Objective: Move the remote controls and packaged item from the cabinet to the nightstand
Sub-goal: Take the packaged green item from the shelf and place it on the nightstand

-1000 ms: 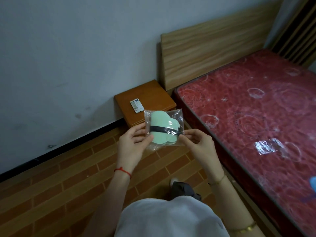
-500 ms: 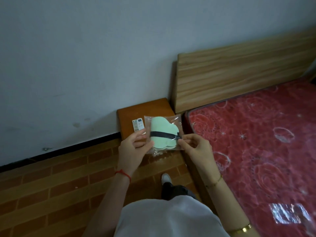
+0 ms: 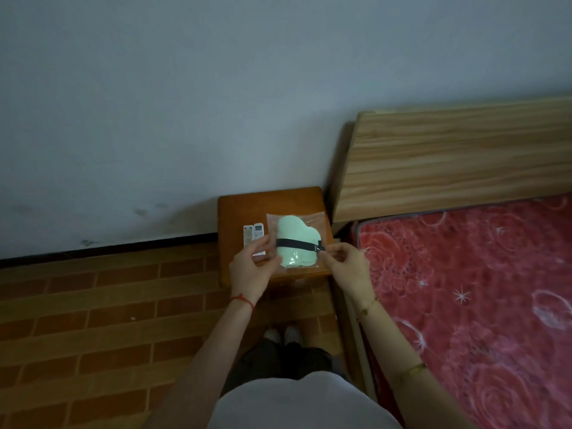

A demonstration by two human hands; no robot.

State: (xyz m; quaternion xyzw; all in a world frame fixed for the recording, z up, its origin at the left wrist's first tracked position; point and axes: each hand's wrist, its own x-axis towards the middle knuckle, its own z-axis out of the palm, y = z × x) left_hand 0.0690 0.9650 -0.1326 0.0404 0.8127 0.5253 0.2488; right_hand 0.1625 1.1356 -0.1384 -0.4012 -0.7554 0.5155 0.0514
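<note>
Packaged item (image 3: 296, 241), a mint-green pad w/ black strap in a clear bag, hangs just over the nightstand (image 3: 235, 212) beside two remotes (image 3: 253, 233), left hand (image 3: 252, 270) & right hand (image 3: 346, 267) fingers pinching its side edges; prob. light, floppy, slick film, so grip the margins.

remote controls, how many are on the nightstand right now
2. Both remote controls lie side by side on the nightstand, left of the packaged item. The left hand covers their near ends; more could be hidden under the package.
</note>
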